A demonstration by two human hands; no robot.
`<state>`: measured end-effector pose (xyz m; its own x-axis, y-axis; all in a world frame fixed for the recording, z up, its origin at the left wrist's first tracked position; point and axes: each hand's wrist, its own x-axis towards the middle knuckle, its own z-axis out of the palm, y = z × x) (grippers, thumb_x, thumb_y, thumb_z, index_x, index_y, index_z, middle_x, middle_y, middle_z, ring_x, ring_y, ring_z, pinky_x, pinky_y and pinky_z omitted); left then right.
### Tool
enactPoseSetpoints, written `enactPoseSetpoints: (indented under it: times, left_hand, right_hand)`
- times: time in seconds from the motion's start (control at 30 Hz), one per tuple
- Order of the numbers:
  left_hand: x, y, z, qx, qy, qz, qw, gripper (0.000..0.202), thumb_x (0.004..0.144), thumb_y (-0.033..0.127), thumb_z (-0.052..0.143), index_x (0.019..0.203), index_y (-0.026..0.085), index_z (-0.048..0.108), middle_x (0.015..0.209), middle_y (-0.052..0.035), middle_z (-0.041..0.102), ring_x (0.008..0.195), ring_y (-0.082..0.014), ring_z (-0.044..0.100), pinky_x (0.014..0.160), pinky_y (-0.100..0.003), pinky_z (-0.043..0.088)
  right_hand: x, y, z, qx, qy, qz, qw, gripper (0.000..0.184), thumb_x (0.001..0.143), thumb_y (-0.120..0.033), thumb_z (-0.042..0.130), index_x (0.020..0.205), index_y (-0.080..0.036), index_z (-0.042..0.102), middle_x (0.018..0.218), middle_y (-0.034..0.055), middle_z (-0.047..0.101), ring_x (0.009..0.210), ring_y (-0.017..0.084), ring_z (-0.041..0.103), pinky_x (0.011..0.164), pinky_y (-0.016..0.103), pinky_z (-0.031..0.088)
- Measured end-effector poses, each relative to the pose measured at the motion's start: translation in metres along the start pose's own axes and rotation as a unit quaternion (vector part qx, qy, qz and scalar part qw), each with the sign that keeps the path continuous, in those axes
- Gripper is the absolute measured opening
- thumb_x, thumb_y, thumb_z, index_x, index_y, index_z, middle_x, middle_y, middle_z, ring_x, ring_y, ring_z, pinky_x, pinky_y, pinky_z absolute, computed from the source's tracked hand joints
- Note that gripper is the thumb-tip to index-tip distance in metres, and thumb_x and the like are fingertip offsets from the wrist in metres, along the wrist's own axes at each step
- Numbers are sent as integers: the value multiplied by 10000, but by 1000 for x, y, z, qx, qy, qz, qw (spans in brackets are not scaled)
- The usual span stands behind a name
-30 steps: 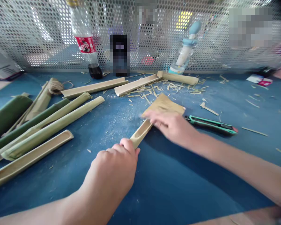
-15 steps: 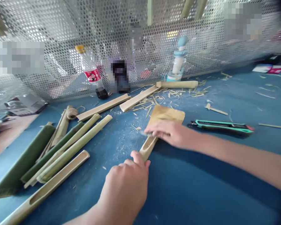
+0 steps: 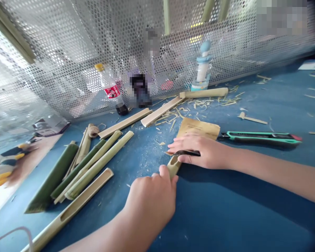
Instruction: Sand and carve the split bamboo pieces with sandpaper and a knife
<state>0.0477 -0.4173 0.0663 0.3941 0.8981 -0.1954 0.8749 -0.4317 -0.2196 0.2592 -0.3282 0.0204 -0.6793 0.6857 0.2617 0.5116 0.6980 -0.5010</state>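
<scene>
My left hand (image 3: pixel 152 196) is closed around a short bamboo piece (image 3: pixel 174 167) with a scooped-out hollow at its far end. My right hand (image 3: pixel 199 150) lies over that far end, gripping a tan sheet of sandpaper (image 3: pixel 199 127) with faint print on its back. A dark curled part (image 3: pixel 187 153) shows between thumb and fingers, over the hollow. The fingers reach out to the left, and the contact beneath them is hidden. Right of this hand lies a green and black utility knife (image 3: pixel 262 137).
On the left lie a hollowed bamboo length (image 3: pixel 81 199), several bamboo sticks (image 3: pixel 102 164) and a twine roll (image 3: pixel 93 131). Split bamboo strips (image 3: pixel 162 111) and shavings are at the back, before a cola bottle (image 3: pixel 112 91), a blue-white lighthouse-shaped object (image 3: pixel 202 68) and a perforated metal screen (image 3: pixel 76 63).
My right hand has shifted slightly and its thumb now shows beside the dark curled part. The whole view has swung left, so things appear further right. My left hand keeps its hold.
</scene>
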Motion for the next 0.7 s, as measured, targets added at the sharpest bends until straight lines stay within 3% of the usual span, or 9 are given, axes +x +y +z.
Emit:
enactPoseSetpoints:
  times: [0.1,0.2,0.3,0.4,0.43,0.57,0.7]
  left_hand:
    - [-14,2,3,37,48,7,998,403,944,333,457,1258,108,571,713,-54,660,534,-256,662,412,-326,482]
    - [-27,7,13,95,103,43,989,604,869,293,562,1413,60,441,875,-100,663,559,-207,641,383,-274,440]
    - [-32,15,24,117,156,77,978,610,849,256,559,1408,41,447,889,-98,634,557,-158,609,396,-237,426]
    - [-31,19,30,115,205,100,967,565,834,305,556,1332,38,528,801,-65,598,498,-145,559,391,-245,425]
    - [-31,20,31,115,216,108,964,571,826,318,557,1319,31,534,787,-62,593,481,-145,545,383,-251,422]
    - [-31,17,31,101,218,121,963,611,787,319,574,1299,-11,532,754,-75,603,458,-160,546,359,-262,417]
    - [-31,15,34,107,237,144,955,521,817,300,535,1255,18,559,719,-53,578,464,-162,537,364,-266,425]
  right_hand:
    - [0,7,1,7,13,-21,1000,340,996,-365,440,1238,-263,656,1263,9,660,1270,238,529,1093,473,377]
    - [1,11,1,15,56,32,998,330,978,-397,471,1168,-255,700,1241,42,672,1219,252,573,1063,472,414]
    - [0,0,5,40,84,30,995,306,969,-377,496,1137,-249,717,1200,56,692,1172,242,605,1023,433,450]
    - [-4,-11,8,91,22,-58,994,303,979,-326,491,1212,-265,674,1174,28,707,1158,208,610,1012,398,451]
    - [-5,-11,7,94,16,-58,994,306,977,-331,493,1213,-257,674,1159,35,713,1126,209,626,990,394,464]
    - [-3,-5,1,44,104,43,993,322,967,-366,492,1115,-207,731,1086,102,731,1014,239,670,909,397,505]
    - [-2,-6,2,72,-14,-66,995,295,951,-350,536,1174,-250,702,1117,47,727,1083,204,648,1003,373,455]
